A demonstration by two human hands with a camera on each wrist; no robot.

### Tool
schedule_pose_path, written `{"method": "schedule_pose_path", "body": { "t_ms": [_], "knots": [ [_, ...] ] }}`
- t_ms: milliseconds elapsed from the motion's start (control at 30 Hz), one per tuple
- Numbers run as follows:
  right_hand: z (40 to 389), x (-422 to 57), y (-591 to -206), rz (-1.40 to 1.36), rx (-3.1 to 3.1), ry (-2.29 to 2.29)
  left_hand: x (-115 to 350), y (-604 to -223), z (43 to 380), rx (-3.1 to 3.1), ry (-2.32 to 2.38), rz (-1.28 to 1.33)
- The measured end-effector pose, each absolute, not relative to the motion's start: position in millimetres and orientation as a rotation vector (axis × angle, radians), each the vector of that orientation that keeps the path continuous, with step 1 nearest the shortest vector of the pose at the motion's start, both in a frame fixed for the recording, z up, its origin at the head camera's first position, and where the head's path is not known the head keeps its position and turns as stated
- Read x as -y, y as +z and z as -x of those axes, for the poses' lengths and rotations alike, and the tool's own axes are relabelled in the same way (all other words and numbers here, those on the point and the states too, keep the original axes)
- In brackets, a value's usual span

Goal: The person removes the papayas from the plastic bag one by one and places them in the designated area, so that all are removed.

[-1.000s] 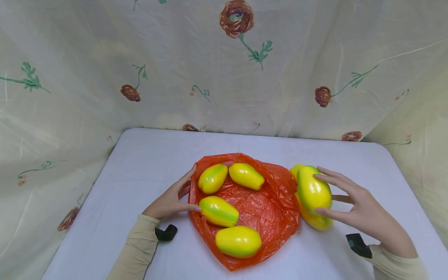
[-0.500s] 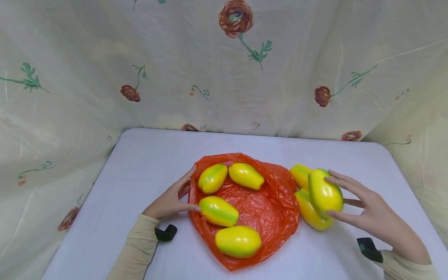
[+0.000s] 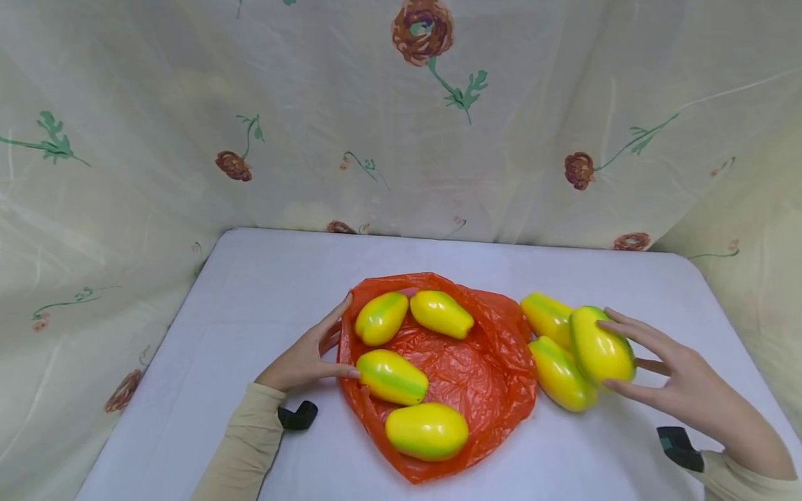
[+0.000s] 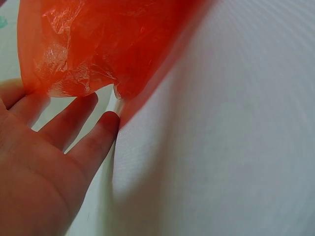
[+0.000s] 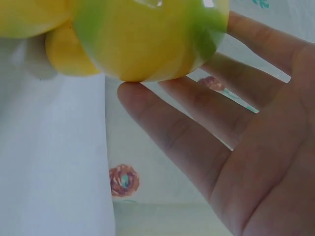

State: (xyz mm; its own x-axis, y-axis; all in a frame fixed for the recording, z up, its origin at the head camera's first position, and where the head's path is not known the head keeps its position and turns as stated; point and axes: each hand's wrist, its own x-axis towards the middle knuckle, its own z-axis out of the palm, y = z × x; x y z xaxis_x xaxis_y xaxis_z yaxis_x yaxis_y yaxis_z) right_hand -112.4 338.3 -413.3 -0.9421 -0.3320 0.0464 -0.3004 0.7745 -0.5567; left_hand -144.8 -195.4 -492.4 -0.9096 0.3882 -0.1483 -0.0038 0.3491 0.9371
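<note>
A red plastic bag (image 3: 464,362) lies spread wide on the table, with several yellow-green papayas inside, such as one papaya (image 3: 426,431) near its front. My left hand (image 3: 305,358) holds the bag's left edge, thumb over the rim and fingers outside. In the left wrist view its fingers (image 4: 93,140) touch the red film. To the right of the bag, my right hand (image 3: 677,369) grips a papaya (image 3: 603,344) between thumb and fingers, raised over two others. The right wrist view shows this papaya (image 5: 147,39) against the fingertips.
Two loose papayas, one behind (image 3: 545,316) and one in front (image 3: 562,376), lie against the bag's right side. The white table (image 3: 301,271) ends at a flowered curtain (image 3: 514,139) at the back and sides.
My right hand has moved right with the papaya, away from the bag, uncovering more of the two papayas beneath. The left hand and bag have stayed in place.
</note>
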Motion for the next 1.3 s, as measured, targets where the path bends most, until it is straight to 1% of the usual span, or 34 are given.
{"method": "schedule_pose_path", "body": {
  "t_ms": [133,567,1300],
  "knots": [
    [112,-344,-414,0.519,-2.898,-0.877,195,-493,145,-2.278,1.578,-0.336],
    [108,-355,-416,0.388,-2.923,-0.839,195,-494,146,-2.287,1.571,-0.327],
    [127,-355,-436,0.219,-2.827,-0.73,194,-493,146,-2.277,1.571,-0.318]
  ]
}}
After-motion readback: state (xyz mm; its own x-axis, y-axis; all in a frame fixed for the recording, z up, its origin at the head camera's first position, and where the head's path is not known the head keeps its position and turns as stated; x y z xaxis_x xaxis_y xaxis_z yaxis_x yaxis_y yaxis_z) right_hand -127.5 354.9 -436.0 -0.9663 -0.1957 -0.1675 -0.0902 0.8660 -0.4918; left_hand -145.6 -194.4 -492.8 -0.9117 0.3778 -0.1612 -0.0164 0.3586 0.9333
